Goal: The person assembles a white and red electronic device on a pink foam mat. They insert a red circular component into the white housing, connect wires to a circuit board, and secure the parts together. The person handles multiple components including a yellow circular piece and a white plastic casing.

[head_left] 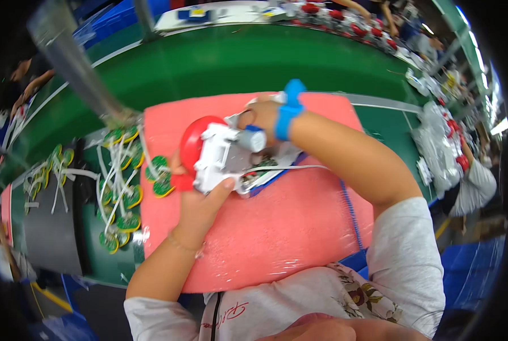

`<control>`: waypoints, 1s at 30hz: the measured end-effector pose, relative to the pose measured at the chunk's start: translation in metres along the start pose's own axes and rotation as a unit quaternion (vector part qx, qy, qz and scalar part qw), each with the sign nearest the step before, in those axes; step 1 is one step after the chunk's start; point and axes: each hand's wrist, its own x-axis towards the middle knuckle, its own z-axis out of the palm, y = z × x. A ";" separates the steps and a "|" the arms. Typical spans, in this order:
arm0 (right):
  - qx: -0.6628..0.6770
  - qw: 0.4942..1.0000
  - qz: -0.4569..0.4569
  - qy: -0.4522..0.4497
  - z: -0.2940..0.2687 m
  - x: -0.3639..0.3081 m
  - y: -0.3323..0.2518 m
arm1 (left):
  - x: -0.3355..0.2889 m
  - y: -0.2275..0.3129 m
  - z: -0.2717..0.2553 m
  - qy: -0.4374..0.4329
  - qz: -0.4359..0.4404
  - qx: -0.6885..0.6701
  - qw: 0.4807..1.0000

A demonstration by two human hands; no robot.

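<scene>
Here, left hand (202, 203) grips white housing (213, 154), long axis forward, red dome (195, 141) leftward; right hand (266, 118) blurred, grip unclear.

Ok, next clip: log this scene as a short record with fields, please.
Left hand: grips white-and-red assembly
Right hand: at the assembly's far side, beside a grey cylinder; exact grip unclear
Right wrist: blue band
Below the hands: pink mat
Left of mat: green boards with white leads
</scene>
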 end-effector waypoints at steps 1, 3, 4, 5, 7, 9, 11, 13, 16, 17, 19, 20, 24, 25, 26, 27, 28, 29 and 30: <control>-0.008 0.999 0.003 0.051 -0.002 -0.009 -0.001 | 0.004 0.005 0.005 0.004 0.077 0.024 0.997; 0.015 0.993 0.069 0.090 -0.006 -0.031 -0.014 | 0.005 0.007 0.006 0.018 0.061 -0.007 0.998; 0.047 0.987 0.085 0.127 -0.004 -0.039 -0.023 | 0.005 0.003 0.001 0.029 0.056 -0.022 0.998; 0.041 0.970 0.053 0.232 0.008 -0.048 -0.024 | 0.007 0.002 0.000 0.030 0.052 -0.046 0.997; 0.055 0.942 0.013 0.330 0.023 -0.059 -0.031 | 0.010 0.008 -0.009 0.003 0.068 -0.004 0.998; 0.068 0.940 0.007 0.335 0.022 -0.072 -0.039 | 0.014 0.021 -0.012 0.004 0.027 0.015 1.000; 0.080 0.932 -0.006 0.354 0.026 -0.075 -0.042 | 0.019 0.028 -0.028 -0.024 -0.015 0.101 0.994; 0.101 0.930 -0.005 0.355 0.026 -0.078 -0.040 | 0.023 0.052 -0.039 -0.040 -0.068 0.217 0.973; 0.108 0.928 -0.011 0.356 0.026 -0.081 -0.037 | 0.026 0.074 -0.056 -0.002 -0.111 0.236 0.965; 0.109 0.928 -0.018 0.356 0.026 -0.080 -0.036 | 0.026 0.071 -0.065 0.018 -0.074 0.233 0.970; 0.109 0.929 -0.025 0.352 0.025 -0.080 -0.034 | 0.027 0.068 -0.082 -0.028 -0.010 0.408 0.912; 0.108 0.930 -0.025 0.351 0.025 -0.080 -0.034 | 0.027 0.064 -0.088 -0.063 0.067 0.521 0.849; 0.114 0.929 -0.027 0.352 0.025 -0.085 -0.032 | 0.026 0.052 -0.086 -0.113 0.094 0.642 0.752; 0.120 0.930 -0.025 0.348 0.024 -0.086 -0.032 | 0.026 0.053 -0.084 -0.118 0.088 0.662 0.735; 0.126 0.931 -0.024 0.343 0.023 -0.087 -0.032 | 0.026 0.055 -0.083 -0.112 0.097 0.666 0.731; 0.131 0.931 -0.023 0.340 0.022 -0.088 -0.031 | 0.027 0.057 -0.082 -0.106 0.109 0.672 0.725; 0.135 0.930 -0.022 0.342 0.022 -0.088 -0.030 | 0.028 0.059 -0.082 -0.099 0.120 0.677 0.719; 0.139 0.929 -0.021 0.343 0.022 -0.089 -0.029 | 0.029 0.061 -0.083 -0.091 0.132 0.682 0.713; 0.141 0.928 -0.019 0.345 0.021 -0.090 -0.028 | 0.029 0.064 -0.085 -0.070 0.169 0.700 0.690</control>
